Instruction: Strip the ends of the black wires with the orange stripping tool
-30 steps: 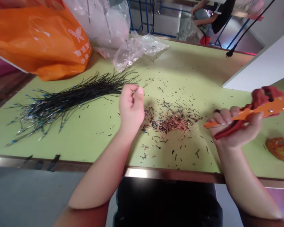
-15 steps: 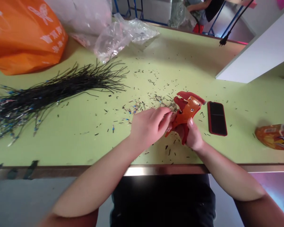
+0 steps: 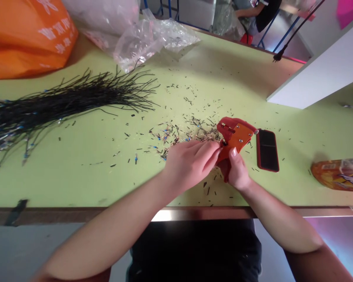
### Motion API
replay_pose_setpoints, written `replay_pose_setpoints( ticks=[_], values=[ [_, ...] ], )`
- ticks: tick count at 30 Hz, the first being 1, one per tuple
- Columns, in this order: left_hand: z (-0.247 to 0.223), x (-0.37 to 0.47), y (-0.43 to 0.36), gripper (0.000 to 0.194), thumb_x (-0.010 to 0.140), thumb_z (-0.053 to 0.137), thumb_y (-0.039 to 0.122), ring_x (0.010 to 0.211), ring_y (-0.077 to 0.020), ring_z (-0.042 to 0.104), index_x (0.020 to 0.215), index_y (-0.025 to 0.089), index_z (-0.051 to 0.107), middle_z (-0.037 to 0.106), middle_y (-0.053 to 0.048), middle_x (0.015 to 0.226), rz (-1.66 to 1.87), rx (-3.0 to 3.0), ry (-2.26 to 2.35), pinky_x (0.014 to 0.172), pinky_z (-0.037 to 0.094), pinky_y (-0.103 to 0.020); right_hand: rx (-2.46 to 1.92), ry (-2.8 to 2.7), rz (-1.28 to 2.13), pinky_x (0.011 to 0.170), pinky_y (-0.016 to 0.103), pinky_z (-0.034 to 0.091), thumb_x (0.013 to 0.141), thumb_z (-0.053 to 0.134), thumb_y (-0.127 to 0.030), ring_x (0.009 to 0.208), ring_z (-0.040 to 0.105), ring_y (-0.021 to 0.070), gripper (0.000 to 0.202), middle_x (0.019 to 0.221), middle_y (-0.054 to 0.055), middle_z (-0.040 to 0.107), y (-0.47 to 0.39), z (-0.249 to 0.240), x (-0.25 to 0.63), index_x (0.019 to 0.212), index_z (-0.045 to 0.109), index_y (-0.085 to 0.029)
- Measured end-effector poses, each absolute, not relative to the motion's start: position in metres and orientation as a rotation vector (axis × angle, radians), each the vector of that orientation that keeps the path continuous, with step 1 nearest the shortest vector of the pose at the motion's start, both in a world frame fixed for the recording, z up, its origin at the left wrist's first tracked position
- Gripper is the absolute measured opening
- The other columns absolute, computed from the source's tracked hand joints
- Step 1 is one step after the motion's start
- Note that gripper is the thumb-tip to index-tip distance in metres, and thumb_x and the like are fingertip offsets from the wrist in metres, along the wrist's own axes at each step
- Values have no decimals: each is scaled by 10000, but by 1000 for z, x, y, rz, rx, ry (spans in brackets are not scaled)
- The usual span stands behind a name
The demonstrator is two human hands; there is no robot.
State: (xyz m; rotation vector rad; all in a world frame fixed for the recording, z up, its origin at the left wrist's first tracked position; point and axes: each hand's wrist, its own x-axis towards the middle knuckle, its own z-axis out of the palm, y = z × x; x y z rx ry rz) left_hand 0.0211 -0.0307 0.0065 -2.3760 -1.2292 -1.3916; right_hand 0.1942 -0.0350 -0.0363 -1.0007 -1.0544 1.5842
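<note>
Right hand (image 3: 238, 168) has its grip wrapped around the handles of an orange-and-red hand tool (image 3: 238, 137), thumb along the near side, tool head pointing up and away above the counter (image 3: 235, 74). Left hand (image 3: 192, 162) meets the tool at its left side, fingers bunched by the jaws; cannot tell whether this grip pinches anything, as the fingertips hide it. Dark and coppery clippings (image 3: 200, 131), a few blue bits among them, lie scattered beyond and beside the hands. To the left, a long bundle of black wires (image 3: 85, 96) lies with loose ends fanned toward the clippings, blue-tipped ends at far left. A red-edged phone (image 3: 267, 150) lies just right of the tool; an amber bottle (image 3: 338, 172) lies on its side farther right. Orange bag (image 3: 26, 39) and clear plastic (image 3: 153, 39) sit behind the wires.
</note>
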Motion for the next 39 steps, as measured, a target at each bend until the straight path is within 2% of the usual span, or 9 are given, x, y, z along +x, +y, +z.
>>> replay_pose_setpoints(
  ticks=[5, 11, 15, 18, 20, 25, 29, 35, 39],
  values=[
    [5, 22, -32, 139, 992, 592, 169, 504, -104, 570, 865, 222, 611, 670, 52, 605, -1370, -2372, -1204, 490, 360, -274, -1058, -1067, 1512, 504, 364, 554, 896, 607, -784, 553, 609, 210, 519, 638, 0, 597, -34, -39, 191, 897, 610, -264],
    [5, 21, -33, 96, 981, 608, 164, 502, -102, 562, 903, 222, 603, 645, 63, 598, -1399, -2395, -1181, 492, 376, -269, -1045, -1122, 1520, 492, 345, 509, 927, 544, -800, 500, 539, 187, 573, 556, -14, 518, -35, -38, 193, 774, 602, -250],
    [7, 22, -33, 70, 974, 615, 158, 518, -107, 593, 939, 218, 605, 671, 55, 621, -1437, -2404, -1175, 503, 400, -266, -983, -1174, 1538, 417, 310, 418, 924, 518, -825, 421, 430, 149, 663, 473, -26, 441, -34, -29, 189, 600, 512, -246],
    [11, 21, -35, 63, 976, 583, 167, 555, -112, 623, 988, 222, 611, 718, 35, 689, -1473, -2479, -1240, 530, 426, -259, -952, -1125, 1533, 393, 293, 388, 895, 556, -832, 405, 370, 134, 664, 462, -49, 366, -29, -21, 186, 586, 465, -252],
    [13, 18, -36, 112, 979, 534, 145, 537, -102, 595, 1032, 217, 602, 721, 26, 720, -1502, -2581, -1336, 524, 417, -252, -914, -1093, 1573, 429, 301, 442, 879, 572, -837, 439, 399, 140, 632, 507, -49, 384, -22, -15, 189, 648, 494, -254],
    [12, 8, -29, 131, 1058, 423, 181, 468, -89, 477, 1167, 208, 491, 557, 72, 633, -1790, -2702, -1597, 479, 359, -244, -831, -1111, 1825, 579, 368, 585, 831, 523, -910, 539, 522, 171, 672, 587, -22, 478, -6, -3, 205, 761, 568, -243],
    [9, 2, -18, 52, 1058, 501, 251, 598, -104, 619, 1100, 221, 490, 637, 38, 723, -1971, -2698, -1661, 567, 477, -245, -749, -1115, 1982, 649, 381, 620, 858, 574, -853, 579, 595, 180, 635, 628, 0, 557, -4, -3, 215, 808, 629, -223],
    [11, 2, -9, 99, 1009, 626, 263, 595, -102, 608, 928, 210, 644, 713, 9, 753, -1893, -2505, -1675, 567, 463, -246, -560, -1134, 2189, 707, 384, 644, 888, 578, -835, 622, 648, 179, 658, 665, 4, 618, -11, -10, 215, 876, 681, -185],
    [11, 1, -11, 123, 1029, 552, 220, 705, -123, 642, 955, 204, 648, 743, -30, 871, -1738, -2501, -1632, 624, 472, -266, -525, -1127, 2244, 729, 352, 646, 923, 575, -798, 663, 683, 177, 637, 693, 19, 649, -13, -13, 213, 918, 691, -172]
  ],
)
